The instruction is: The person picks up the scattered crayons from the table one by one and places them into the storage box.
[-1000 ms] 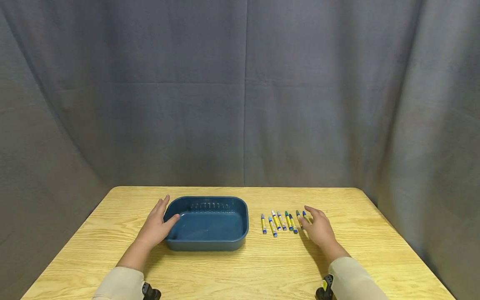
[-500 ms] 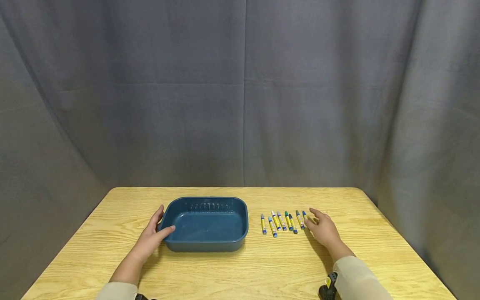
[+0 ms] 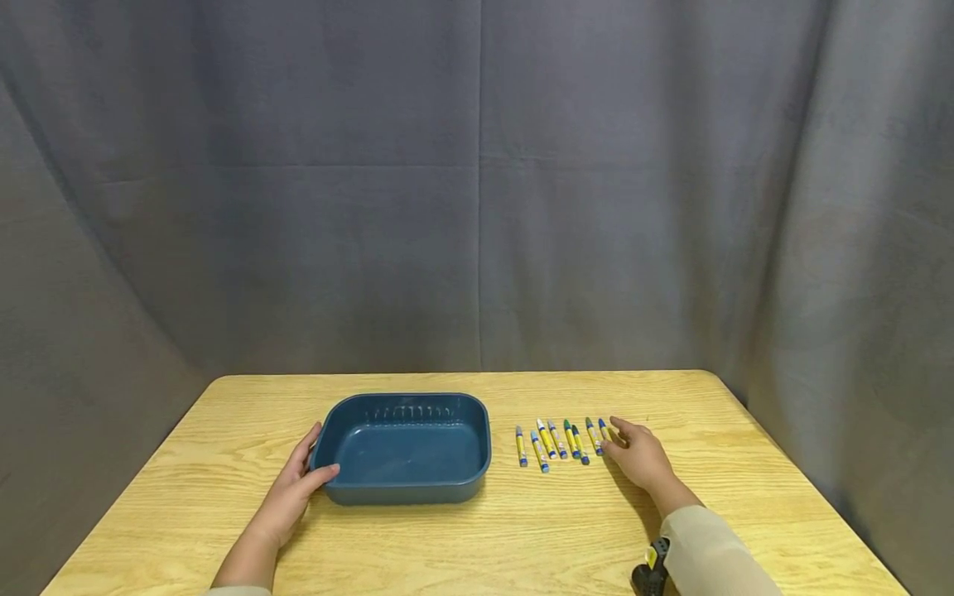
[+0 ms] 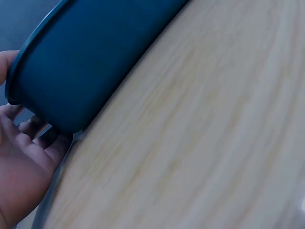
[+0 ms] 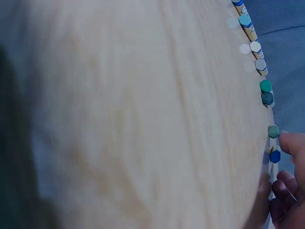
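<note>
A dark blue rectangular plastic basin (image 3: 406, 494) sits left of the table's middle. My left hand (image 3: 289, 495) grips its left end, thumb over the rim and fingers against the outer wall, as the left wrist view also shows. Several crayons (image 3: 547, 439) in yellow-and-blue wrappers lie in a loose row right of the basin. My right hand (image 3: 641, 457) hovers at the row's right end, fingers loosely bent around the last blue crayon (image 5: 275, 155). In the right wrist view the thumb is close to the grey-green crayon (image 5: 273, 131), with the other fingers beyond the blue one.
The light wood table (image 3: 477, 555) has rounded far corners. Grey curtains (image 3: 477, 207) hang behind it and along both sides. A strip of table separates the basin from the crayons.
My left hand has come down and toward me, from open beside the basin to gripping its end. The basin has shifted slightly left. My right hand has drawn slightly right, off the crayons.
</note>
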A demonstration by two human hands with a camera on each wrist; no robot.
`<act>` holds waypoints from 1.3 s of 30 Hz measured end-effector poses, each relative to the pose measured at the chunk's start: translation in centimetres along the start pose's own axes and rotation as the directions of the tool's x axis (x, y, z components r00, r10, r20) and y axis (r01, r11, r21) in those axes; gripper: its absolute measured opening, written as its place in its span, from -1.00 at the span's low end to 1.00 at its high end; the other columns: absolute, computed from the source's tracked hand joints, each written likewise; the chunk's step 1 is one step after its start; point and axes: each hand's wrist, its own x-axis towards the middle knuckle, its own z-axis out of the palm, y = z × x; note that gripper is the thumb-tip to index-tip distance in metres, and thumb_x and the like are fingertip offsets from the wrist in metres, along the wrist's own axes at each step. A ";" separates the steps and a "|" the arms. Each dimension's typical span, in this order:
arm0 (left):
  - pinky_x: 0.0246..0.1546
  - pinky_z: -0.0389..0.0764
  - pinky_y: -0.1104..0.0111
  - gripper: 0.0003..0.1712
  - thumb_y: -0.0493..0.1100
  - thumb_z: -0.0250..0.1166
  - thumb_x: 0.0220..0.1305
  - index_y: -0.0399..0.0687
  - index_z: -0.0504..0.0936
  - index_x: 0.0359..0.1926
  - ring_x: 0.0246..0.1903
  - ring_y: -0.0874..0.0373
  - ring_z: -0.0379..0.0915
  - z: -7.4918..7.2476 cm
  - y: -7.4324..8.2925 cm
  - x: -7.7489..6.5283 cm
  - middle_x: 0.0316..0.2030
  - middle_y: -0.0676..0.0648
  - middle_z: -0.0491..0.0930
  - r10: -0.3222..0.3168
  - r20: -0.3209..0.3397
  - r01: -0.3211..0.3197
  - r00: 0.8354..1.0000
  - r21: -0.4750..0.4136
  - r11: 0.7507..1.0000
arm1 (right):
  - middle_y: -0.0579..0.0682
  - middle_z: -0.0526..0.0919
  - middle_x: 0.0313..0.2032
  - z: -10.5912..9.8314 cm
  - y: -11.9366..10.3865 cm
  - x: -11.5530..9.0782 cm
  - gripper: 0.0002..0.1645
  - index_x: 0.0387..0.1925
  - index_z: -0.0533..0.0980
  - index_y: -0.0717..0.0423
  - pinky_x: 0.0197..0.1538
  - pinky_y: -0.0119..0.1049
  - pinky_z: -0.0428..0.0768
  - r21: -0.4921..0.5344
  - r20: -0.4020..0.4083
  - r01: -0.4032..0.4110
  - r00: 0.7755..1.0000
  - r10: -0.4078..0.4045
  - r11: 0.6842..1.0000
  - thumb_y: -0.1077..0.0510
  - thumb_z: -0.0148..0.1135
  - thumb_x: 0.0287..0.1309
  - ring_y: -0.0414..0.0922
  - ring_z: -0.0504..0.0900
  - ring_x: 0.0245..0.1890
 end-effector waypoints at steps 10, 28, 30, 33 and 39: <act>0.47 -0.11 -0.07 -0.04 -0.16 0.12 0.39 0.06 -0.29 0.58 0.53 -0.23 -0.30 0.2 -0.3 -0.2 0.56 -0.27 -0.23 0.010 -0.023 -0.010 1.000 -0.020 1.000 | 0.43 0.48 0.12 0.0 -0.2 0.2 -0.35 0.34 0.29 0.36 0.18 0.21 0.45 -0.060 -0.011 0.013 1.000 -0.014 0.998 0.11 0.14 0.34 0.32 0.47 0.13; 0.46 -0.09 -0.10 -0.04 -0.17 0.13 0.39 0.08 -0.29 0.58 0.53 -0.26 -0.30 0.3 -0.5 0.0 0.55 -0.30 -0.23 -0.002 -0.031 0.001 1.000 -0.029 1.000 | 0.39 0.54 0.15 0.1 -0.7 0.9 -0.53 0.16 0.47 0.45 0.22 0.16 0.45 -0.156 -0.007 -0.024 1.000 0.024 0.987 0.25 0.04 0.30 0.34 0.45 0.22; 0.46 -0.08 -0.11 -0.04 -0.16 0.13 0.39 0.09 -0.29 0.58 0.52 -0.27 -0.29 0.3 -0.5 -0.1 0.55 -0.31 -0.22 -0.001 -0.031 0.000 1.000 -0.024 1.000 | 0.39 0.54 0.15 0.1 -0.7 0.9 -0.53 0.17 0.47 0.44 0.22 0.16 0.45 -0.152 -0.004 -0.028 1.000 0.028 0.988 0.25 0.03 0.30 0.34 0.45 0.22; 0.46 -0.09 -0.11 -0.04 -0.15 0.14 0.39 0.08 -0.28 0.58 0.52 -0.28 -0.29 0.3 -0.5 -0.2 0.54 -0.32 -0.22 0.001 -0.031 -0.002 1.000 -0.027 1.000 | 0.40 0.52 0.16 -0.1 -0.6 0.7 -0.51 0.20 0.44 0.43 0.22 0.14 0.46 -0.130 0.004 -0.039 0.999 0.039 0.991 0.24 0.01 0.31 0.34 0.45 0.22; 0.48 -0.15 -0.10 -0.06 -0.13 0.14 0.40 0.08 -0.26 0.58 0.53 -0.24 -0.33 0.3 -0.3 -0.1 0.56 -0.27 -0.24 0.003 -0.035 -0.004 0.999 -0.042 0.999 | 0.32 0.62 -0.13 -0.7 -1.2 0.6 -0.46 0.25 0.36 0.47 -0.37 -0.22 0.55 -0.022 0.001 -0.037 0.999 0.037 0.999 0.23 -0.04 0.34 -0.02 0.56 -0.44</act>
